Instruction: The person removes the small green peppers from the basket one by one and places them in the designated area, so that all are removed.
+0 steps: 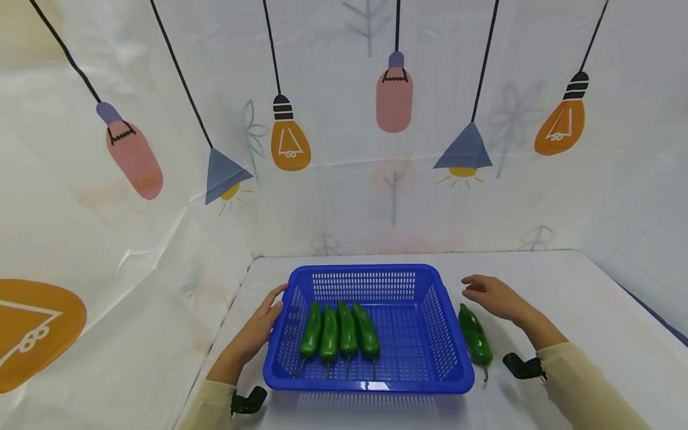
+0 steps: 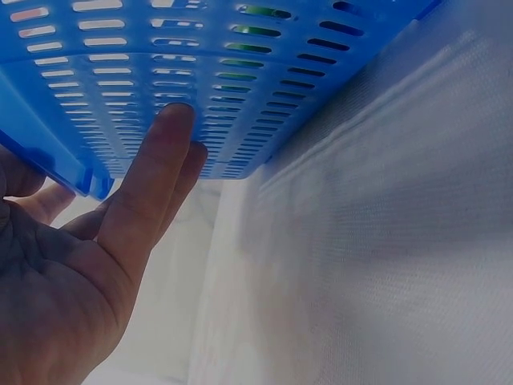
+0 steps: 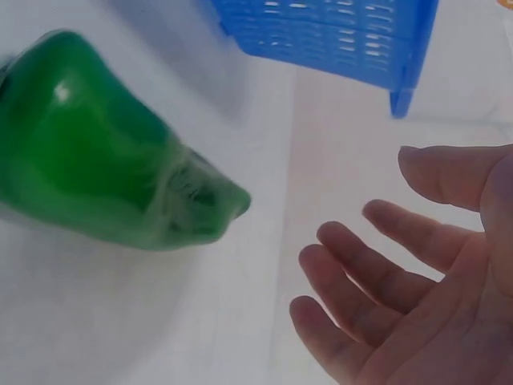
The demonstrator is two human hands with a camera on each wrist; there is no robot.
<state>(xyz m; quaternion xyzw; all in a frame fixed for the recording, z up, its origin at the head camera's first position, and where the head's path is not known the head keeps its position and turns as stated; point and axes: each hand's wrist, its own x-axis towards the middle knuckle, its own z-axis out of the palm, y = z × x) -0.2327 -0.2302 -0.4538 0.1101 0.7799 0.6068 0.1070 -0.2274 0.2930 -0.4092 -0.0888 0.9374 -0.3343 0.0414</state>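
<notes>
A blue plastic basket with slotted walls sits on the white table, several long green peppers lined up in its left half. My left hand is at the basket's left side. In the left wrist view its straight fingers lie along the outer wall, with the thumb by the rim. Outside the basket, to its right, lies a single green pepper, stem toward me. Just beyond that pepper's far tip hovers my right hand, holding nothing, its fingers spread and loosely bent.
The white tabletop extends to the right of the basket. Behind it and along the left hangs a white sheet printed with lamps and bulbs. A black wrist device is on the right sleeve, and another on the left.
</notes>
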